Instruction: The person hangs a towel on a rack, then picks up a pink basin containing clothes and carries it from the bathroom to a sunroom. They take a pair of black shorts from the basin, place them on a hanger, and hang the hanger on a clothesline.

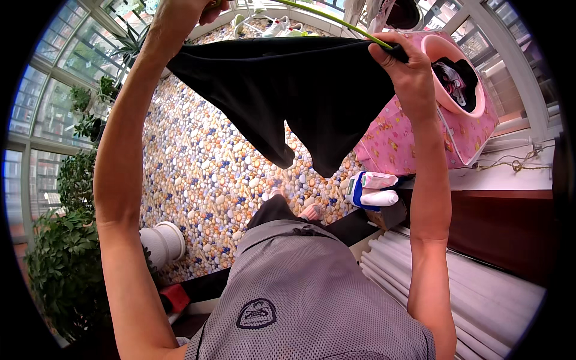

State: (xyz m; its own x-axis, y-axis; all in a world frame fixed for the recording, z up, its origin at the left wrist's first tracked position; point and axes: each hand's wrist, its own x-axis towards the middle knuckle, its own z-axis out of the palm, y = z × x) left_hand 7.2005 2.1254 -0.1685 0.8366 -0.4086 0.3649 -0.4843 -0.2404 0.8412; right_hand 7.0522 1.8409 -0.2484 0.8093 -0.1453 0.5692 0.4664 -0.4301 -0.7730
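Black trousers (288,85) hang spread by their waist edge, the two legs dangling over the pebble-patterned floor. At the right end of the waist, my right hand (402,67) pinches the cloth together with one end of a thin green clothes hanger (333,19). My left hand (191,18) is raised at the top left, by the other end of the garment; its fingers are partly cut off by the picture's edge, and what they grip cannot be made out clearly. The hanger's upper part runs out of view.
A pink basin (480,85) holding dark laundry stands on a pink patterned cover (391,139) at the right. Below it are a white bottle (380,198) and packets. Potted plants (67,265) and a white pot (164,245) line the left. Shoes (276,28) hang or stand beyond the trousers.
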